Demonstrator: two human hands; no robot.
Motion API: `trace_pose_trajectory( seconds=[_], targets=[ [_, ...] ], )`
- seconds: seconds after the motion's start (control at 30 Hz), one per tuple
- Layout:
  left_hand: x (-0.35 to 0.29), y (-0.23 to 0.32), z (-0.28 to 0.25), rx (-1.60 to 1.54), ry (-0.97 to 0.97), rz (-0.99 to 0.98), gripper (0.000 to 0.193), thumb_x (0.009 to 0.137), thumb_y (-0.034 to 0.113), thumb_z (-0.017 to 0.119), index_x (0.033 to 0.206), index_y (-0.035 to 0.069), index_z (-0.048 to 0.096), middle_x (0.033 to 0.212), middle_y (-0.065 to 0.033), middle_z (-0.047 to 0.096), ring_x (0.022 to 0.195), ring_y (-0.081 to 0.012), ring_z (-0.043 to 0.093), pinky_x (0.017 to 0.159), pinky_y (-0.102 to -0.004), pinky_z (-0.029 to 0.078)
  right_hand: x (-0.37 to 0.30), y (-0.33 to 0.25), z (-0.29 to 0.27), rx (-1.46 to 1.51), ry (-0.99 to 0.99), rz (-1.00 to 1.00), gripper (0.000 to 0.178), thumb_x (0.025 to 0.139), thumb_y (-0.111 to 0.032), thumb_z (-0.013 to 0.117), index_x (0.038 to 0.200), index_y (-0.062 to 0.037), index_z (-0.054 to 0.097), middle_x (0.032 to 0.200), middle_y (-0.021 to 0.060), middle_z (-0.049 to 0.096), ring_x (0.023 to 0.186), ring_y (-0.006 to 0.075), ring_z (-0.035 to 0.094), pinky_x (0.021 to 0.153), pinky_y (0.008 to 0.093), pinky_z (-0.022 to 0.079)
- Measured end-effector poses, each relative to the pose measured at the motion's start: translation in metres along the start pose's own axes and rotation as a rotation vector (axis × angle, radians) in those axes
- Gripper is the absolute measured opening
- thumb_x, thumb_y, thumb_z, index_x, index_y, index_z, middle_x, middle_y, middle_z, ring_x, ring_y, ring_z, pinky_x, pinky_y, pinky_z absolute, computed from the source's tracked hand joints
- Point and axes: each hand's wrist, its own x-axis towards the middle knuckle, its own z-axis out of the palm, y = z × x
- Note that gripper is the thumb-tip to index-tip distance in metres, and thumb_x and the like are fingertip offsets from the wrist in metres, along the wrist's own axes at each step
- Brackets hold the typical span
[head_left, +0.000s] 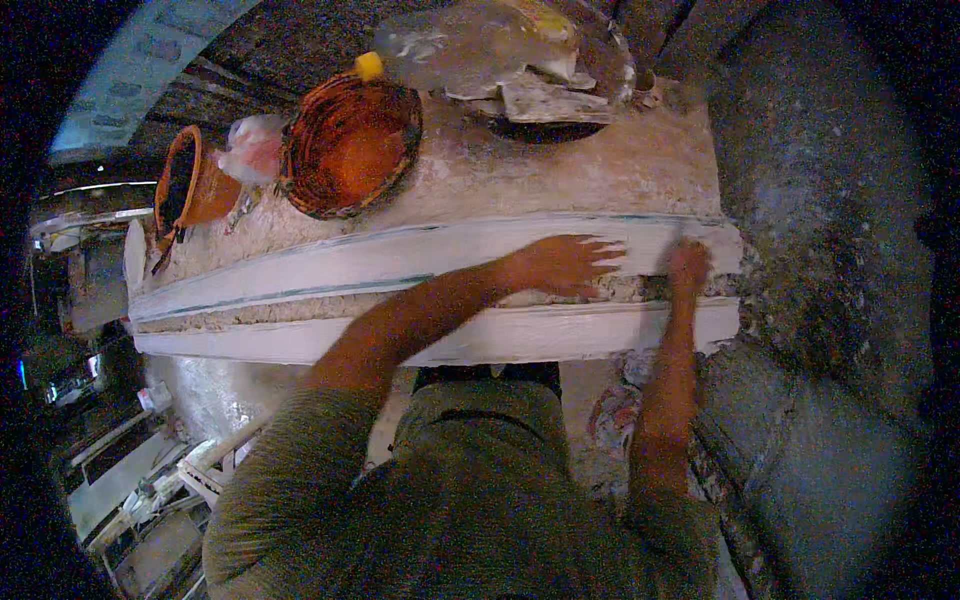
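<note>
A long white moulding (430, 252), perhaps plaster, lies across the bench, with a blue-green line along its far edge. My left hand (565, 266) rests over it, fingers stretched out and spread, holding nothing. Near the right end of the moulding, my right hand (688, 263) is closed and blurred. A faint greyish blur shows beside its fist; what it grips cannot be made out. A second white strip (540, 336) runs along the near side, separated from the first by a rough, crumbly groove (290, 309).
A brown wicker basket (360, 155) stands tilted at the back left, beside a clear plastic bag (252, 148) and an orange-brown container (205, 185). Whitish slabs (555, 98) and a greyish plastic sheet (470, 48) lie at the back. The bench (640, 165) ends on the right.
</note>
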Motion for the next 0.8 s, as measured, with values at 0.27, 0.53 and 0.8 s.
trace_pose_trajectory(
  seconds=[0.27,0.53,0.8],
  targets=[
    [-0.269,0.024,-0.093,-0.055,-0.307,-0.233,0.069,0.099,0.044,0.052,0.152,0.005,0.033,0.164,-0.0172,0.019,0.15,-0.0377,0.021,0.121,-0.0481,0.025,-0.169,-0.311,-0.078,0.258,-0.449,-0.304,0.052,0.087,-0.042,0.06,0.114,0.0011,0.068,0.125,0.0287,0.061,0.12,0.0439,0.055,0.105,0.0557,0.042],
    [-0.297,0.021,-0.122,-0.011,-0.288,-0.389,0.074,0.097,0.043,0.053,0.155,0.005,0.026,0.165,-0.0194,0.013,0.149,-0.0399,0.022,0.121,-0.0483,0.025,-0.15,-0.357,-0.106,0.206,-0.338,-0.331,0.052,0.098,-0.04,0.047,0.114,0.0051,0.068,0.126,0.0296,0.061,0.118,0.0451,0.059,0.102,0.0562,0.044],
    [-0.148,-0.028,-0.069,-0.152,-0.207,-0.177,0.074,0.101,0.052,0.043,0.156,0.007,0.023,0.165,-0.0194,0.008,0.15,-0.0392,0.021,0.122,-0.0465,0.023,-0.034,-0.154,-0.052,0.063,-0.05,-0.132,0.043,0.095,-0.039,0.048,0.09,-0.0056,0.075,0.093,0.0202,0.072,0.085,0.04,0.069,0.077,0.0537,0.052]
  ],
)
